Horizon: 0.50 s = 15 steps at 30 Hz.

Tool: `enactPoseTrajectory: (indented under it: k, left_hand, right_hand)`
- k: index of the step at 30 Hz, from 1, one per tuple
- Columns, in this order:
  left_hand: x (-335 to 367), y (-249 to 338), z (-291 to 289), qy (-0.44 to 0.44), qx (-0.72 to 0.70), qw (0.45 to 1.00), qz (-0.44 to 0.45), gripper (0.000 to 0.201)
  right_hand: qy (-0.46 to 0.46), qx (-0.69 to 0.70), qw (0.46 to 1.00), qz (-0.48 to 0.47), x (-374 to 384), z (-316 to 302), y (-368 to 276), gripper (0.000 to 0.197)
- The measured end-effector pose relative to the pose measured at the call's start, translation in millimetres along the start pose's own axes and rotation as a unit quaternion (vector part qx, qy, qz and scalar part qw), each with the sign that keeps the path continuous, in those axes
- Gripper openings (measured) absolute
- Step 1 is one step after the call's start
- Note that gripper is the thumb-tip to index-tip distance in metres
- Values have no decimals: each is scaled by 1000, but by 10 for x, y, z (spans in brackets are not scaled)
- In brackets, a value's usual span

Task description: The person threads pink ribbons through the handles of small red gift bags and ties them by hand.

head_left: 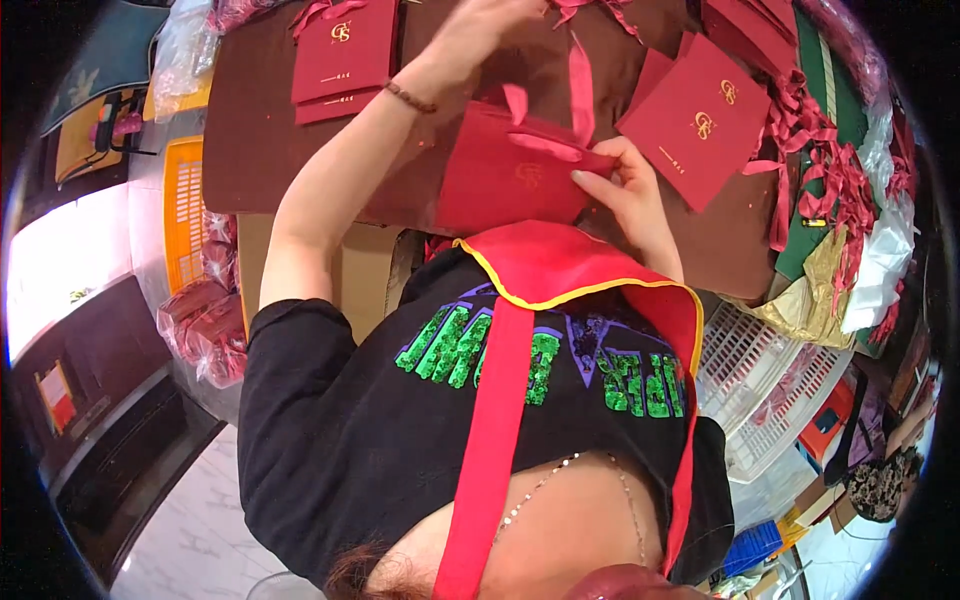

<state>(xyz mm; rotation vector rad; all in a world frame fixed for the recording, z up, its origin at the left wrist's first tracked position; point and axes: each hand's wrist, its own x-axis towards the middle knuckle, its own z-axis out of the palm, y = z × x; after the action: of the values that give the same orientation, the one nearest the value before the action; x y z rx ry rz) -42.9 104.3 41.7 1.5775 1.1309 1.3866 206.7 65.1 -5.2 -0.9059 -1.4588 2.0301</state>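
My right hand [625, 190] pinches the top right corner of a dark red paper gift bag [500, 180], with the thumb in front. The bag lies tilted at the near edge of the brown-covered table, and a red ribbon [580, 90] rises from its top. My left hand [490, 25] is stretched to the far side of the table, close to more red ribbon [610, 18]. Its fingertips are blurred and run to the picture's upper edge, so what they hold, if anything, cannot be made out.
Flat red gift bags [345, 50] lie far left, and others [700, 120] overlap at the right. A tangle of red ribbons [825, 190] hangs over the table's right side. Below it stand white plastic baskets [770, 390]. An orange crate [185, 210] is at the left.
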Motion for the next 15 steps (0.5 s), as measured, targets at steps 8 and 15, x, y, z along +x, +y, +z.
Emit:
enactPoseTrajectory:
  k: [8,15]
  left_hand:
    - [-864,-44,521,33,-363,874,-320,43]
    - [-882,-124,290,141,-54,938,-311,52]
  right_hand:
    - [49,-175,967,-180,319,40,209,40]
    - [204,71,969,-116,108,121,-93,36]
